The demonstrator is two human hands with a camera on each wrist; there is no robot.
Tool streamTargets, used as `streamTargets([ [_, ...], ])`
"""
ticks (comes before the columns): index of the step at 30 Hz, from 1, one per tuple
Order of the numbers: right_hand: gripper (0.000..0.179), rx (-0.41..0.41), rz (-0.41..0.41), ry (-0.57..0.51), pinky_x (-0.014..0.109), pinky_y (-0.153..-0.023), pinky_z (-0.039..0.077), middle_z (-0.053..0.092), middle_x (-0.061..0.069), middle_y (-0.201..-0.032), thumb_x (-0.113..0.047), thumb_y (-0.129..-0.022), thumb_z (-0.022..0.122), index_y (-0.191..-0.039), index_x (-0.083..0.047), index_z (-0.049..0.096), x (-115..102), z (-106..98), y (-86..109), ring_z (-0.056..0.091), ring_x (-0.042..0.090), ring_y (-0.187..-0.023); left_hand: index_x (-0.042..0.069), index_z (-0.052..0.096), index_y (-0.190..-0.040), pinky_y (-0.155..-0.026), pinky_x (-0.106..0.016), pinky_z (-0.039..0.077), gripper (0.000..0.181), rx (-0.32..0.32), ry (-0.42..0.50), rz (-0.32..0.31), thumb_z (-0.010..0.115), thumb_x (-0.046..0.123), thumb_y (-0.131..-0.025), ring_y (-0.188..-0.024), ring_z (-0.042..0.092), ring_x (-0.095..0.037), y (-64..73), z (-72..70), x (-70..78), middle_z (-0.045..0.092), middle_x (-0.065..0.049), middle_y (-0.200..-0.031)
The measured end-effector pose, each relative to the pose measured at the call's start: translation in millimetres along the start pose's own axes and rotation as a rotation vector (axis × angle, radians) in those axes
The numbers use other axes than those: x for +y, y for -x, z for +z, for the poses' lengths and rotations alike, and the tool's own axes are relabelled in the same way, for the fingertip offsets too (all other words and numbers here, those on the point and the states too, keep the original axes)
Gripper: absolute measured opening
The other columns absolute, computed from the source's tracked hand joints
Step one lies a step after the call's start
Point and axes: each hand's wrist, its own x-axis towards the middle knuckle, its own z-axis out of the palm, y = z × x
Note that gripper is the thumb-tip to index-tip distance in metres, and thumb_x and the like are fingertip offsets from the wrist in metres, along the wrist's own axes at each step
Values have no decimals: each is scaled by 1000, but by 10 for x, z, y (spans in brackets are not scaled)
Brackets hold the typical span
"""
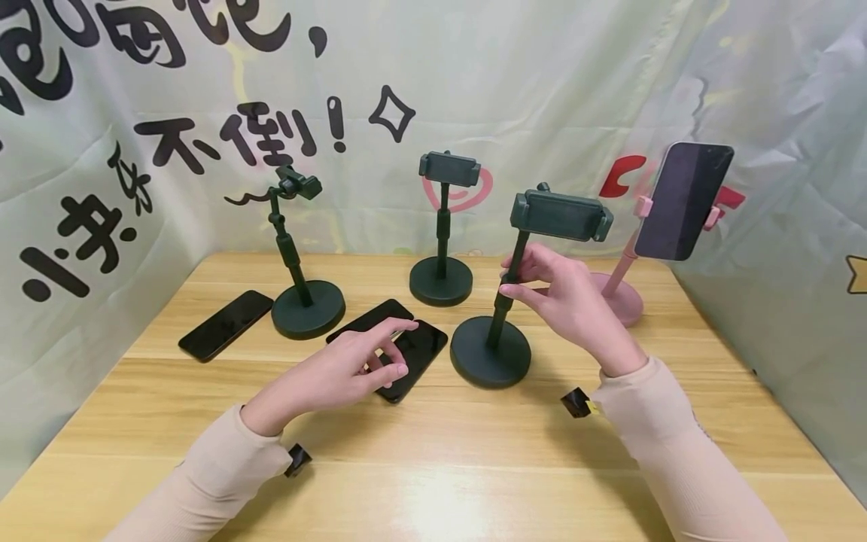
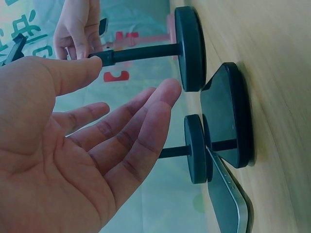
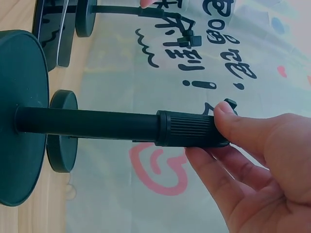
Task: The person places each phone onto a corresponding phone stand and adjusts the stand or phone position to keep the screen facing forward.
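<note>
My right hand [image 1: 565,297] pinches the ribbed collar [image 3: 189,129] on the post of a dark green phone stand [image 1: 491,354], thumb on one side and fingers on the other. The stand's wide clamp [image 1: 562,216] holds no phone. My left hand [image 1: 348,365] hovers over two dark phones, fingers relaxed and apart, with nothing in its grasp. The nearer phone [image 1: 421,352] lies partly under that hand, and the other phone [image 1: 369,316] lies just behind it. In the left wrist view the left palm [image 2: 53,160] shows bare.
A second green stand [image 1: 442,281] stands at the back; a third green stand [image 1: 308,310] stands left, its clamp tilted. Beside it lies a black phone [image 1: 226,325]. At right a pink stand [image 1: 619,301] bears a phone [image 1: 684,202]. A printed cloth [image 1: 542,90] hangs behind the table [image 1: 440,467].
</note>
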Motion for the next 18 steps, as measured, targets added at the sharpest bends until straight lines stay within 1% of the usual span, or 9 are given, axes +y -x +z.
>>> streamTargets([
  [5, 32, -16, -35, 2, 16, -83, 54, 79, 2, -107, -7, -91, 85, -120, -8, 70, -27, 24, 13, 80, 19, -101, 16, 45, -158, -71, -24, 60, 55, 3, -1, 19, 67, 22, -108, -79, 78, -13, 1, 10, -19, 76, -3, -108],
  [8, 32, -29, -41, -15, 23, -85, 59, 79, 2, -108, -7, -91, 85, -119, -9, 70, -44, 30, 20, 79, 18, -100, 17, 45, -158, -70, -24, 60, 55, 4, -2, 17, 68, 22, -108, -78, 78, -14, 2, 11, -19, 76, -3, -109],
  [12, 32, -52, -43, -45, 41, -91, 64, 78, 4, -109, -5, -91, 85, -119, -8, 69, -67, 39, 23, 79, 19, -100, 17, 45, -158, -70, -24, 60, 55, 7, -6, 20, 68, 22, -108, -79, 78, -14, 5, 7, -17, 76, -3, -109],
  [15, 31, -70, -44, -63, 46, -93, 64, 77, 4, -111, -4, -91, 84, -118, -7, 69, -84, 46, 24, 79, 19, -100, 17, 45, -157, -70, -24, 60, 54, 8, -7, 23, 67, 22, -108, -78, 78, -14, 7, 6, -17, 76, -2, -109],
  [18, 31, -83, -39, -64, 46, -93, 64, 77, 4, -112, -4, -91, 84, -117, -9, 68, -101, 45, 26, 79, 18, -100, 17, 45, -157, -70, -24, 60, 54, 10, -10, 23, 67, 23, -108, -79, 78, -13, 5, 5, -16, 76, -1, -109],
])
